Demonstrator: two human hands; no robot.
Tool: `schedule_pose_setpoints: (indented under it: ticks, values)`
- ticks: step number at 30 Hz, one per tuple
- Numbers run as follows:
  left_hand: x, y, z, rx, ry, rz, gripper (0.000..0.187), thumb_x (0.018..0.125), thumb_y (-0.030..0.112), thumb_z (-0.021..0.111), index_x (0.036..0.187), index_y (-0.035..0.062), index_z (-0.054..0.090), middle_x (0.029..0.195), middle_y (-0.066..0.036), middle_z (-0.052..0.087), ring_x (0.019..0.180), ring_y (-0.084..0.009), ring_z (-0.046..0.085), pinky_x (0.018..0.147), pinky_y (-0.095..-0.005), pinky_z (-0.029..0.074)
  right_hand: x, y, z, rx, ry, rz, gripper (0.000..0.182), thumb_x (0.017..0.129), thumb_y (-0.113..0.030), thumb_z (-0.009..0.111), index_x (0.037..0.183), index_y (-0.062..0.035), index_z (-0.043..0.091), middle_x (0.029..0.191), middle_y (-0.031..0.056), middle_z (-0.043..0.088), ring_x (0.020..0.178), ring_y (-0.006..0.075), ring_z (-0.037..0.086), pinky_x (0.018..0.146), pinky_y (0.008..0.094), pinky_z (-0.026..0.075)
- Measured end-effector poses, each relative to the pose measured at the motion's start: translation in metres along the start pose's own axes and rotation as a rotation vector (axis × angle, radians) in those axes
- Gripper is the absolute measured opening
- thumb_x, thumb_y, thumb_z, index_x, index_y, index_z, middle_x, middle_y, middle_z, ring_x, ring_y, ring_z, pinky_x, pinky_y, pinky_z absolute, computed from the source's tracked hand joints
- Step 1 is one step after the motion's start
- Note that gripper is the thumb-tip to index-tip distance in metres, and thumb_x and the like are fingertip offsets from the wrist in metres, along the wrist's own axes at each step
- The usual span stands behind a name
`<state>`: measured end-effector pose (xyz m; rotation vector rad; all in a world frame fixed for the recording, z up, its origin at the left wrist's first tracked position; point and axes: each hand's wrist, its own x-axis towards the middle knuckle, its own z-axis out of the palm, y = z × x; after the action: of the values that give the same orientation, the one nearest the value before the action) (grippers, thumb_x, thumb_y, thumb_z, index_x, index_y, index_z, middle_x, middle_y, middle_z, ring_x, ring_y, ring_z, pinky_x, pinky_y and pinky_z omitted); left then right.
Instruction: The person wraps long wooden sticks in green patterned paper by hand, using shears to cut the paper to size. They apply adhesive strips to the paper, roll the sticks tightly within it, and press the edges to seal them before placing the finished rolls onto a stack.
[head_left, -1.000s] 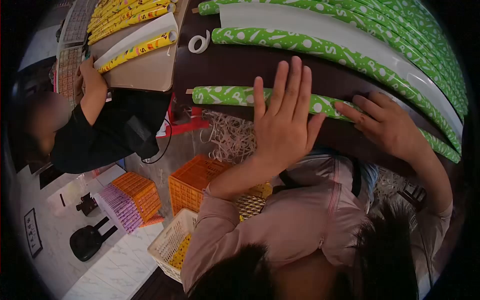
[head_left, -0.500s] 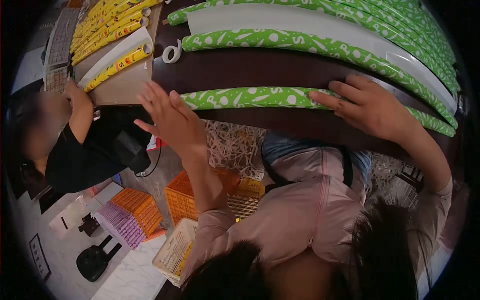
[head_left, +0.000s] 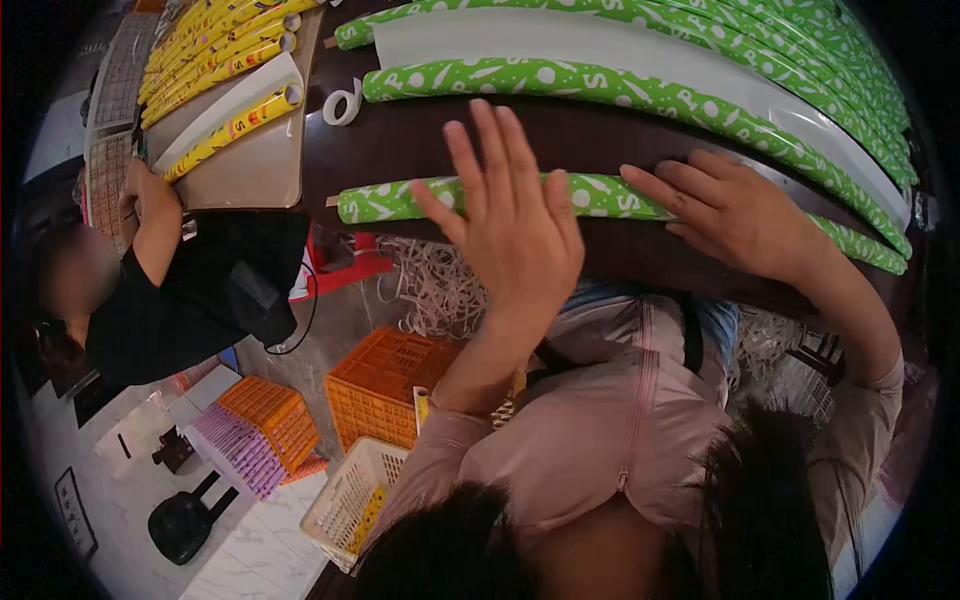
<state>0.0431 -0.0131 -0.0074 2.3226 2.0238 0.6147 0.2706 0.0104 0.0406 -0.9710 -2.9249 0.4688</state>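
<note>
A narrow roll of green patterned wrapping paper (head_left: 600,197) lies across the dark table in front of me. My left hand (head_left: 515,225) is held over its left half, fingers stretched and spread, overlapping the roll in this view. Near the roll's right part rests my right hand (head_left: 735,215), fingers extended and lying across the paper, the index finger pointing left along it. A small brown tab (head_left: 332,202) sticks out of the roll's left end. Behind it lies another green roll (head_left: 480,77) with its white underside partly unrolled, and a roll of white tape (head_left: 342,107) sits by its left end.
More green rolls (head_left: 830,60) are stacked at the back right. Yellow rolls (head_left: 215,55) lie on a brown board at the left, where another person (head_left: 190,290) sits. Below are orange crates (head_left: 385,375), a cream basket (head_left: 345,495) and paper shreds (head_left: 440,285).
My left hand has moved right, from the roll's left end to over its left half, uncovering that end and its brown tab. My right hand has stayed almost still.
</note>
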Motion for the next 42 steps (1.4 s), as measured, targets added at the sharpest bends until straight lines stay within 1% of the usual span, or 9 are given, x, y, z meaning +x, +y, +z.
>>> schedule_pose_setpoints:
  ticks: [3,11,12,16,23,26,37,41,42]
  values:
    - [0.002,-0.04,-0.008,0.091,0.055,-0.079,0.053,0.102,0.028,0.033,0.147,-0.0004,0.036,0.155,-0.015,0.032,0.147,-0.0344,0.022,0.115,-0.0591,-0.001,-0.001,0.003,0.0,0.007,-0.021,0.02,0.077,0.076,-0.014,0.071,0.147,-0.0077,0.039,0.113,0.0079,0.053,0.092,0.0255,0.053,0.082,0.0352,0.049]
    - [0.008,-0.057,-0.01,0.137,0.041,-0.046,0.053,0.102,0.03,0.037,0.147,-0.0001,0.037,0.153,-0.016,0.037,0.144,-0.0329,0.027,0.117,-0.0481,0.014,0.005,-0.001,-0.007,-0.248,0.186,0.046,0.084,0.079,-0.037,0.074,0.151,-0.0292,0.032,0.116,0.0047,0.055,0.096,0.022,0.055,0.086,0.0393,0.046]
    - [0.008,-0.058,-0.009,0.144,0.053,-0.038,0.056,0.101,0.032,0.039,0.147,-0.0007,0.036,0.153,-0.017,0.036,0.145,-0.0329,0.027,0.117,-0.0486,0.014,0.011,-0.002,-0.005,-0.169,0.167,0.019,0.079,0.082,-0.041,0.07,0.15,-0.0299,0.032,0.134,0.0054,0.053,0.112,0.0242,0.056,0.094,0.0406,0.044]
    - [0.009,-0.055,-0.011,0.149,0.054,-0.017,0.066,0.098,0.04,0.046,0.147,-0.0023,0.034,0.153,-0.019,0.034,0.145,-0.0331,0.025,0.117,-0.0496,0.013,0.046,-0.005,0.015,-0.036,0.143,-0.132,0.076,0.085,-0.046,0.064,0.151,-0.0293,0.03,0.156,-0.0006,0.032,0.137,0.0241,0.04,0.111,0.0433,0.034]
    - [0.01,-0.055,-0.008,0.153,0.036,-0.041,0.071,0.097,0.043,0.05,0.148,-0.0028,0.032,0.154,-0.02,0.032,0.146,-0.0329,0.025,0.118,-0.0501,0.012,0.023,-0.007,0.012,-0.146,0.115,-0.088,0.075,0.084,-0.049,0.059,0.151,-0.0308,0.03,0.157,-0.004,0.031,0.14,0.02,0.036,0.116,0.0434,0.03]
    - [0.01,-0.053,-0.009,0.142,0.051,-0.029,0.067,0.102,0.045,0.039,0.148,-0.0038,0.032,0.153,-0.023,0.032,0.145,-0.0366,0.025,0.117,-0.0514,0.015,0.006,-0.012,0.011,-0.158,0.065,-0.035,0.078,0.086,-0.05,0.059,0.153,-0.0312,0.025,0.155,-0.0055,0.034,0.141,0.0182,0.035,0.117,0.0425,0.028]
    - [0.008,-0.06,-0.005,0.164,0.089,-0.011,0.069,0.098,0.045,0.048,0.147,-0.0016,0.035,0.153,-0.02,0.034,0.145,-0.0332,0.027,0.117,-0.0503,0.015,-0.069,-0.052,0.031,-0.204,0.16,0.45,0.084,0.084,-0.072,0.038,0.148,-0.0184,0.041,0.153,-0.0012,0.038,0.143,0.021,0.033,0.12,0.0469,0.018]
    - [0.008,-0.062,-0.004,0.161,0.1,0.003,0.066,0.099,0.042,0.048,0.147,-0.002,0.035,0.153,-0.02,0.034,0.145,-0.0337,0.027,0.117,-0.0501,0.015,-0.088,-0.063,0.035,-0.201,0.207,0.555,0.084,0.085,-0.074,0.039,0.144,-0.0152,0.047,0.151,0.0034,0.043,0.141,0.0238,0.036,0.119,0.048,0.019]
    - [0.008,-0.061,-0.004,0.167,0.097,-0.002,0.065,0.099,0.041,0.048,0.147,-0.0021,0.035,0.153,-0.02,0.034,0.145,-0.0337,0.028,0.117,-0.0497,0.015,-0.091,-0.066,0.036,-0.124,0.298,0.577,0.077,0.086,-0.067,0.047,0.142,-0.0129,0.05,0.148,0.0059,0.045,0.139,0.0264,0.039,0.117,0.0487,0.022]
